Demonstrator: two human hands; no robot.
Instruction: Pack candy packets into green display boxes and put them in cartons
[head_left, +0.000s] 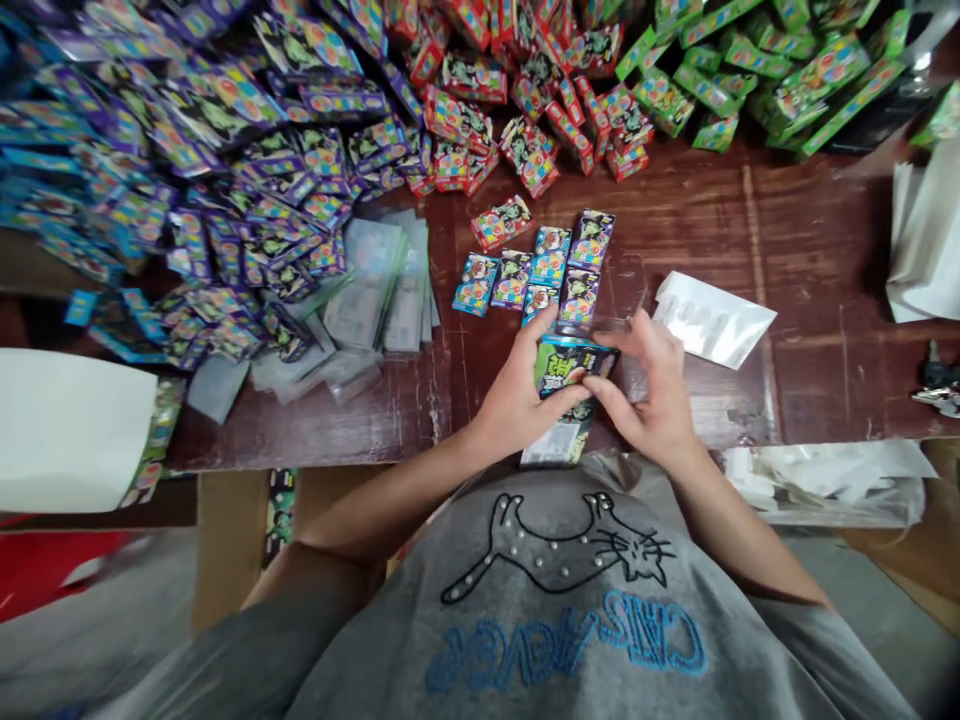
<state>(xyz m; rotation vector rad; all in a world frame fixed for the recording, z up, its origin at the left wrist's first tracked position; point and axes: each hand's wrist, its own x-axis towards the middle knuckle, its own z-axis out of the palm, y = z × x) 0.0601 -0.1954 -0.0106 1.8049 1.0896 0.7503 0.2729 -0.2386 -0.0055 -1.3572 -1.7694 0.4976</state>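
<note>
A dark box with green lettering [559, 372] is held upright near the table's front edge. My left hand [517, 385] is closed round its left side, the thumb across the front. On the right side, my right hand [651, 385] pinches the box's upper edge between thumb and fingers. A clear flap or film seems to show by the right fingers, too blurred to make out. Just beyond the hands lie several small boxes: a blue one [475, 284], a purple one [512, 278], another purple one [592, 238] and a red one [502, 222].
Heaps of purple boxes [292, 180], red boxes [536, 90] and green boxes [750, 65] line the far side. Clear plastic bags [364, 285] lie at left, a white packet [712, 318] at right. Keys [937, 380] sit near the right edge.
</note>
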